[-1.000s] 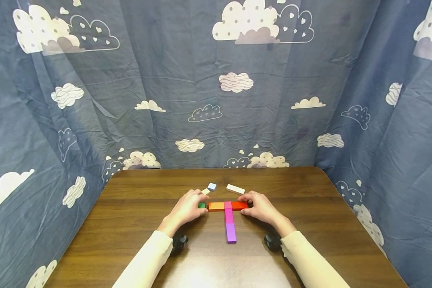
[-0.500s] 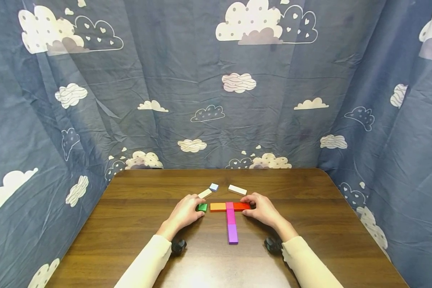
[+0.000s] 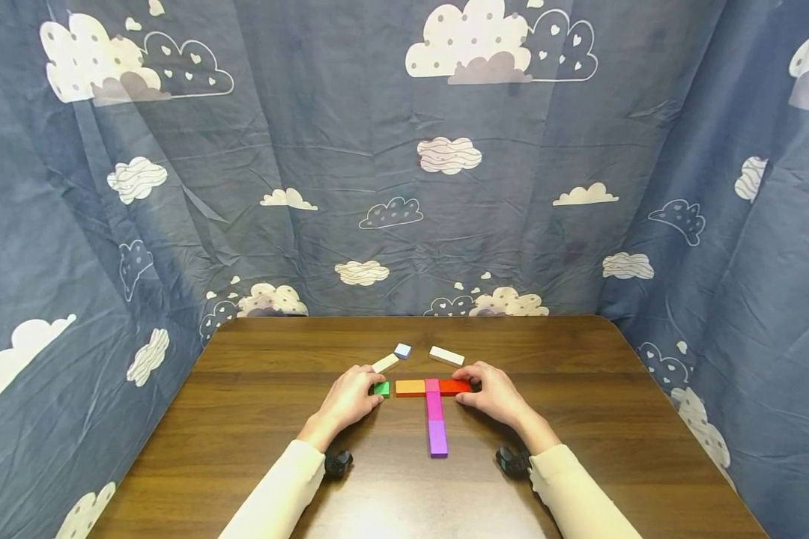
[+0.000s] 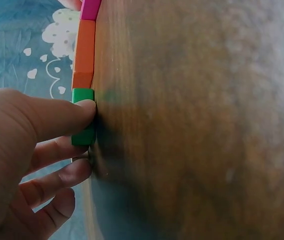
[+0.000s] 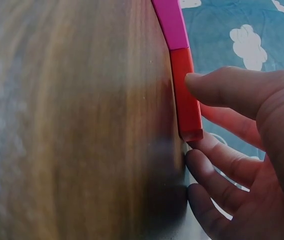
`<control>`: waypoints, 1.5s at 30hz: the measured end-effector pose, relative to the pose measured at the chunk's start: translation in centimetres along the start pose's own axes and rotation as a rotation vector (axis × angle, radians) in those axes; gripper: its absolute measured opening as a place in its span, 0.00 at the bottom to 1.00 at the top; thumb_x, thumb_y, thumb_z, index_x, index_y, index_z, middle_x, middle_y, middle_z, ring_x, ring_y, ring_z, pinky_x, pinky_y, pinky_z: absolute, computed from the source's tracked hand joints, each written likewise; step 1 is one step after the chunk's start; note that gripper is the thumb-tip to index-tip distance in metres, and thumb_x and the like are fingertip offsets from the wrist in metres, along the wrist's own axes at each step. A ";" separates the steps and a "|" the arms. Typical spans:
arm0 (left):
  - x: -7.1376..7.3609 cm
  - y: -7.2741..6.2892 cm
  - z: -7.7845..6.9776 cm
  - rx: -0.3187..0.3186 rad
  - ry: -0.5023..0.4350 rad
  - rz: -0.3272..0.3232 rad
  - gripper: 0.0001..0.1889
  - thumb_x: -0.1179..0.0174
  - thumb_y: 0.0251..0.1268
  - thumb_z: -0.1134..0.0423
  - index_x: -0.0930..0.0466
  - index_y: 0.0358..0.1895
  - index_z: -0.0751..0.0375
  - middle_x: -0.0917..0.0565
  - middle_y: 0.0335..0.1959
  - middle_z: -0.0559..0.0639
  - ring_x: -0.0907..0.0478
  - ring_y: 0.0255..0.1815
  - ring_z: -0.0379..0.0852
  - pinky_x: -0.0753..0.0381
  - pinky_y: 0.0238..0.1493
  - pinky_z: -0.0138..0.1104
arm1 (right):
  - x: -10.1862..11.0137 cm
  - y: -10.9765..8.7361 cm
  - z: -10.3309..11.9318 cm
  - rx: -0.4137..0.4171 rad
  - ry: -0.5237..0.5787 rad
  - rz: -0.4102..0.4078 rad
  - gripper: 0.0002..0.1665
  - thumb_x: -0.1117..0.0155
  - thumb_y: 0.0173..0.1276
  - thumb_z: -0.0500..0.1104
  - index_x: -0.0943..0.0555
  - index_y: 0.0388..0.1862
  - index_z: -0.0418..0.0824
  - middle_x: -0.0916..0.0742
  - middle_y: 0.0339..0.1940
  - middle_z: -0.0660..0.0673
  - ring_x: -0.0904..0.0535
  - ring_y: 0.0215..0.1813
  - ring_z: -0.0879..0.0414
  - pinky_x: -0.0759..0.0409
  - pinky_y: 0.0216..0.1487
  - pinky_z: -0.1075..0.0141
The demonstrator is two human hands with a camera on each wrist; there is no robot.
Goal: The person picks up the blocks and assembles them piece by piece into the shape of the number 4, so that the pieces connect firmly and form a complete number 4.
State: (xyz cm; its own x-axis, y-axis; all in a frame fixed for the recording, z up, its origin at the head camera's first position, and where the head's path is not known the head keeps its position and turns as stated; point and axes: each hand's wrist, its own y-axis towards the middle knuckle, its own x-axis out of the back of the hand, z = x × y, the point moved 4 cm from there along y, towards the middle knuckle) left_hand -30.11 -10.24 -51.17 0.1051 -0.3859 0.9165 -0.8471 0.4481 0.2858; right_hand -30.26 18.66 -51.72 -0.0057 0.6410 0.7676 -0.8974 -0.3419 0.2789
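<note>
Two blocks were pinched, the green block (image 3: 381, 389) in the left hand (image 3: 346, 397) beside the orange block (image 3: 410, 388), the red block (image 3: 453, 387) (likely for steadiness) in the right hand (image 3: 489, 389) against the pink block (image 3: 432, 385).

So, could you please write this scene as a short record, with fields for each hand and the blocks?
left hand: pinches green block
right hand: holds outer end of red block
T shape: orange block left, red block right, pink-magenta section between, purple block at near end
green block: just left of orange block, small gap
farther back: cream block, pale blue block, white block
surface: brown wooden table
</note>
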 end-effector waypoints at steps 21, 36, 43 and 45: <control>0.1 0.3 -0.2 -0.005 -0.003 -0.011 0.16 0.25 0.56 0.61 0.12 0.49 0.54 0.16 0.44 0.45 0.23 0.41 0.44 0.20 0.43 0.41 | -0.1 0.0 -0.2 0.003 0.014 0.003 0.19 0.21 0.55 0.42 0.13 0.48 0.47 0.14 0.41 0.50 0.17 0.44 0.53 0.22 0.50 0.54; -0.5 0.6 -0.8 -0.003 0.009 -0.009 0.16 0.25 0.55 0.61 0.11 0.48 0.53 0.17 0.42 0.44 0.24 0.39 0.43 0.21 0.41 0.40 | -0.3 -0.2 -0.4 -0.018 0.030 0.000 0.19 0.22 0.56 0.41 0.13 0.48 0.47 0.14 0.41 0.51 0.19 0.44 0.53 0.23 0.48 0.55; -0.6 0.8 -0.8 -0.007 0.015 -0.014 0.16 0.25 0.55 0.61 0.11 0.48 0.52 0.18 0.41 0.43 0.25 0.38 0.43 0.21 0.39 0.39 | -0.3 -0.1 -0.4 -0.024 0.029 -0.007 0.19 0.22 0.56 0.42 0.13 0.48 0.46 0.14 0.42 0.51 0.19 0.44 0.53 0.23 0.49 0.55; -0.6 0.8 -0.7 -0.005 0.014 -0.018 0.16 0.25 0.55 0.60 0.11 0.48 0.52 0.18 0.40 0.42 0.25 0.38 0.43 0.21 0.39 0.40 | -0.2 0.0 -0.4 -0.027 0.031 -0.004 0.20 0.22 0.56 0.42 0.13 0.49 0.46 0.14 0.42 0.50 0.19 0.45 0.53 0.23 0.49 0.55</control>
State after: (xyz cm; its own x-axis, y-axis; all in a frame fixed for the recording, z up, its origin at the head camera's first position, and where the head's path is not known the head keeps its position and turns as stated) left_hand -30.46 -9.07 -51.31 0.1276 -0.3823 0.9152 -0.8422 0.4456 0.3036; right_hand -30.41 18.78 -52.13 -0.0151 0.6636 0.7479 -0.9088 -0.3210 0.2664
